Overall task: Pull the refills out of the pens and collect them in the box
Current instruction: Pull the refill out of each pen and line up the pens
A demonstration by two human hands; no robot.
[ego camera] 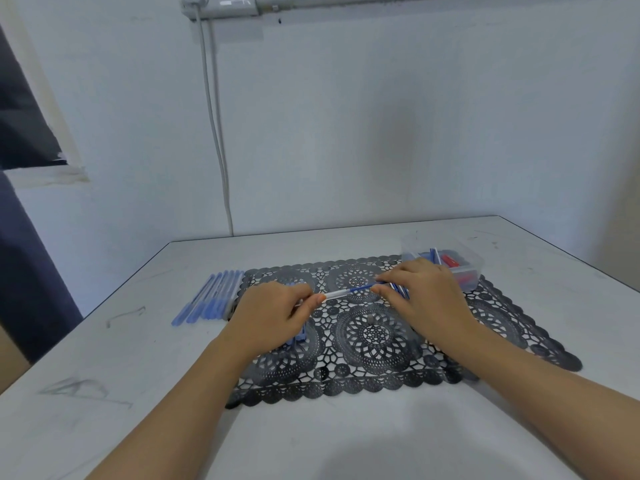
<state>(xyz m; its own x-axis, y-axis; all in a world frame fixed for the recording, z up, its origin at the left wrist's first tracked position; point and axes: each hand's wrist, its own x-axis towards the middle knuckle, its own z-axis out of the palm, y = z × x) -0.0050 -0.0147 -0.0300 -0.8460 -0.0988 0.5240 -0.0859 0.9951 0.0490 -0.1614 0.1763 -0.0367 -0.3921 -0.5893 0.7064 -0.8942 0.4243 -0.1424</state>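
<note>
The left hand (pixel 273 313) pinches the clear pen (pixel 334 294) by its barrel, and the right hand (pixel 426 296) pinches the blue refill (pixel 362 288) sticking out of it, both over a black lace mat (pixel 374 336). Just beyond the right hand stands the clear box (pixel 475 271) with red and blue pieces inside. Left of the left hand a row of blue pens (pixel 211 296) lies on the counter (pixel 104 368), print too small to read.

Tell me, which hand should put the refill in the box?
The right hand, probably. It pinches the blue refill and sits just beside the clear box. The left hand holds the pen barrel, farther from the box.
</note>
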